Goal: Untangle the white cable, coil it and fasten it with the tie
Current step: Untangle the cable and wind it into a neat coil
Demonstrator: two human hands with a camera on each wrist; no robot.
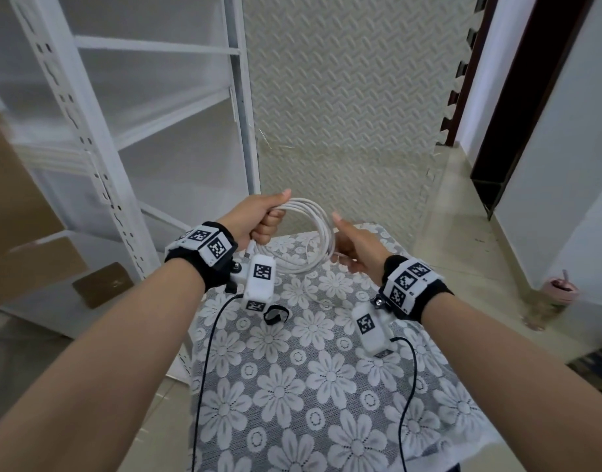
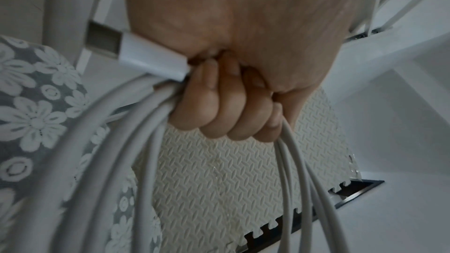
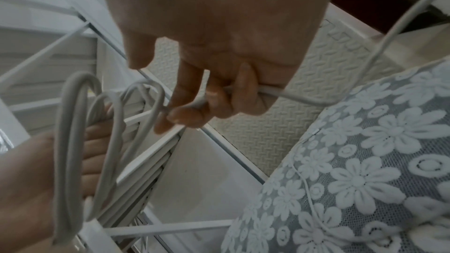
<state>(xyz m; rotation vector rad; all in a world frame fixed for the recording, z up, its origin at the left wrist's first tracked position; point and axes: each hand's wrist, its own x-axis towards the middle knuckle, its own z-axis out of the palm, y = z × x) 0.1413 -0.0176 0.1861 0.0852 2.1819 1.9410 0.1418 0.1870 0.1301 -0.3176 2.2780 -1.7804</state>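
Both bare forearms wear black fabric wristbands (image 1: 221, 267) topped with white blocks printed with black square markers, each carrying a white boxy camera unit (image 1: 258, 282) trailing a thin black cable (image 1: 207, 352).

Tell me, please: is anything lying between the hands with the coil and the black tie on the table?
Nothing visible does. The black tie lies alone on the flowered tablecloth, below the left hand, which grips the white cable coil. The right hand holds the loose end and must let go first.

White shelf rack (image 1: 98, 137) crowds the left side, tabletop (image 1: 292, 386) w/ black tie (image 1: 275, 315) lies open below, floor open to the right
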